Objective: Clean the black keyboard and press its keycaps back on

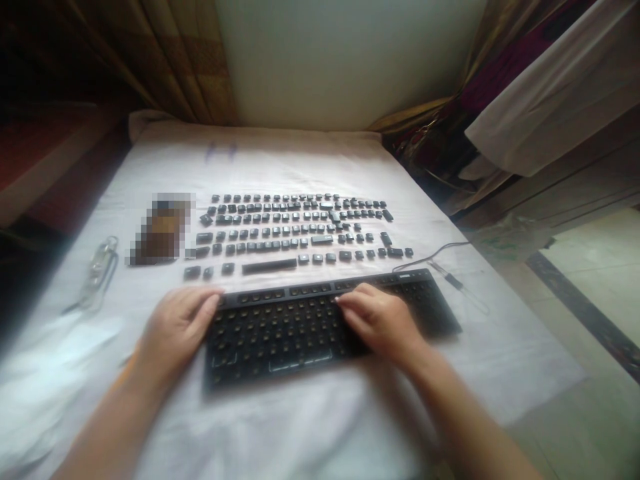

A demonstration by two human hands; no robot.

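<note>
A black keyboard (pixel 273 333) with its keycaps off lies tilted on the white cloth, bare key posts showing across it. My left hand (pixel 183 320) grips its upper left corner, thumb on top and fingers curled at the edge. Over the middle of the upper key rows, my right hand (pixel 377 317) is closed in a pinch, fingertips touching the board; whatever is between them is too small or hidden to name. Beyond the keyboard, loose black keycaps (pixel 267 233) stand in rows, with the long spacebar (pixel 270 267) in the nearest row.
A pixelated, brownish object (pixel 163 230) lies left of the keycaps. Farther left is a clear, slim tool-like item (pixel 103 267). The keyboard's cable (pixel 435 252) runs off the right side, near a small dark stick-like object (pixel 453 281). Tiled floor (pixel 595 267) shows at right.
</note>
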